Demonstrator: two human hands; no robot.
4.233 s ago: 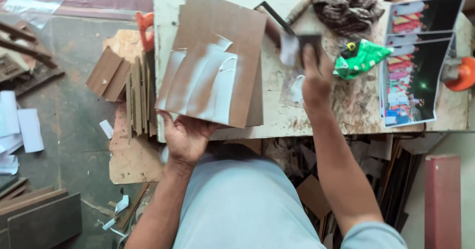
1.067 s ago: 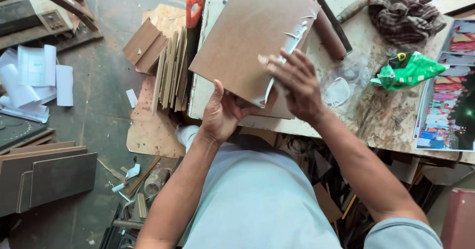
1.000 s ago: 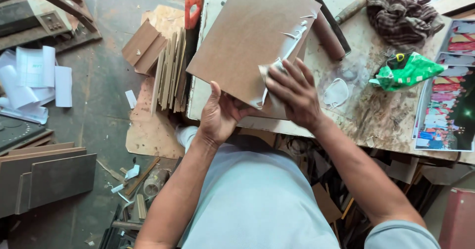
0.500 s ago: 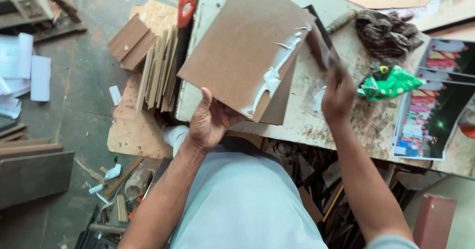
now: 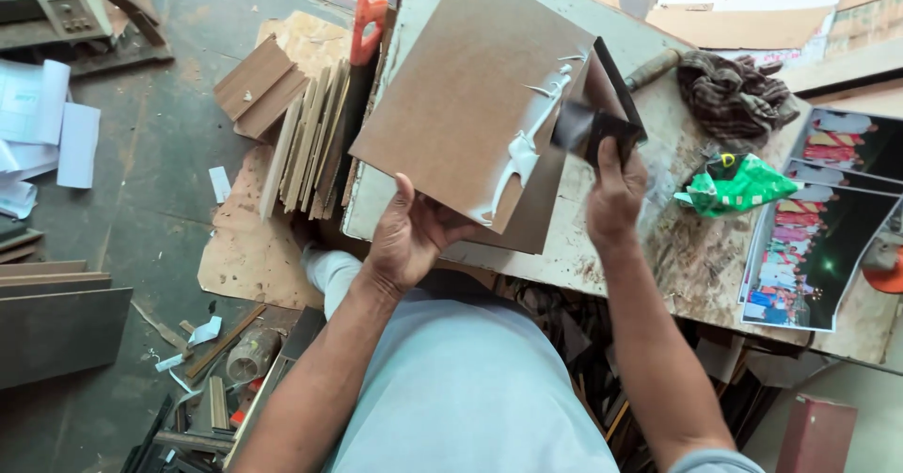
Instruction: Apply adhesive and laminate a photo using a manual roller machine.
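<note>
Over the workbench (image 5: 602, 247), left hand (image 5: 409, 238) tilts brown board (image 5: 470, 97) lengthwise away.

I see even, soft daylight and faint shadows; the dark tool (image 5: 602, 134) in the right hand (image 5: 616, 196) is motion-blurred, and edges bend slightly.

Board (image 5: 470, 106) above table (image 5: 677, 257), rag (image 5: 734, 97) and prints (image 5: 809, 238) right
</note>
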